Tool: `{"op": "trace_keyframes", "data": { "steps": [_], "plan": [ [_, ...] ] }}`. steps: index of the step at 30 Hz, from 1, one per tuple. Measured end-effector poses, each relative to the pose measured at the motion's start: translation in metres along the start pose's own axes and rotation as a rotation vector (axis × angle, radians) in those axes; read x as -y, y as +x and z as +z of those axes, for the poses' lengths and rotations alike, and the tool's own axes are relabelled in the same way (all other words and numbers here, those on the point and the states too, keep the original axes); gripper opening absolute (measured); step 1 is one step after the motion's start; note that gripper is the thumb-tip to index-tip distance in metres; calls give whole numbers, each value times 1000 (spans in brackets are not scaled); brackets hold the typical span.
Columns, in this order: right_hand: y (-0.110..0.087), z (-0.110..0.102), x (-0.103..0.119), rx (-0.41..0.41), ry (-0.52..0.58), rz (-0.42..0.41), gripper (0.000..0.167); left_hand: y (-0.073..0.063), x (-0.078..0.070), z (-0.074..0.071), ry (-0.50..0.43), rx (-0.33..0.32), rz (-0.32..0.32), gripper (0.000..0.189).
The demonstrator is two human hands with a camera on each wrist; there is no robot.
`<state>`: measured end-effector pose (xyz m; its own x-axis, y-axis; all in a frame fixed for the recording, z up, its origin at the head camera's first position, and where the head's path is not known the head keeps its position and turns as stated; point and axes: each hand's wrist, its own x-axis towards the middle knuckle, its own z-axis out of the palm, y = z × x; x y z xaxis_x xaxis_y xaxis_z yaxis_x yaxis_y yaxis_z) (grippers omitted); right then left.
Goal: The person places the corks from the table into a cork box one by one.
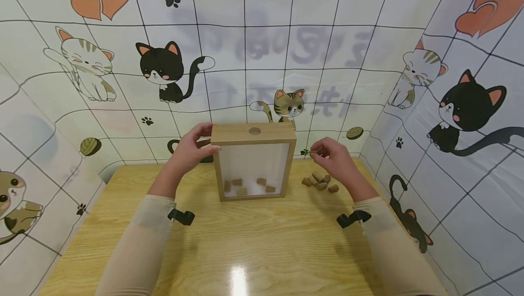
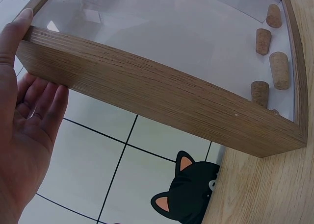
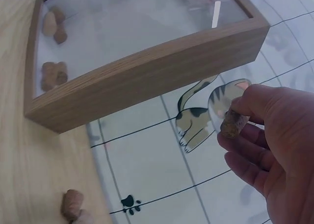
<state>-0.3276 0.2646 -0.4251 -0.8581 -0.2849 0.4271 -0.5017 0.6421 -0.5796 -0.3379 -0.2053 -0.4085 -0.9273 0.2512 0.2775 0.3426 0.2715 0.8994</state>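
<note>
A wooden shadow box (image 1: 254, 164) with a clear front and a round hole (image 1: 254, 131) in its top stands upright on the table. Several corks (image 2: 279, 70) lie at the bottom inside it. At the box's upper left corner my left hand (image 1: 190, 150) grips the frame, thumb over the front edge and fingers (image 2: 54, 109) against the back edge. My right hand (image 1: 333, 157) is raised to the right of the box, apart from it. Between its thumb and fingers it pinches a single cork (image 3: 234, 123).
A small pile of loose corks (image 1: 320, 180) lies on the wooden table (image 1: 254, 232), right of the box and below my right hand. Cat-printed sheeting (image 1: 262, 50) rises behind the table and along both sides.
</note>
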Motion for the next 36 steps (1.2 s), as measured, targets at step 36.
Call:
{"op": "trace_keyframes", "data": {
  "steps": [36],
  "plan": [
    [75,2,99,-161,171,-283,19,0,1,1,-7,-1,52,77]
  ]
}}
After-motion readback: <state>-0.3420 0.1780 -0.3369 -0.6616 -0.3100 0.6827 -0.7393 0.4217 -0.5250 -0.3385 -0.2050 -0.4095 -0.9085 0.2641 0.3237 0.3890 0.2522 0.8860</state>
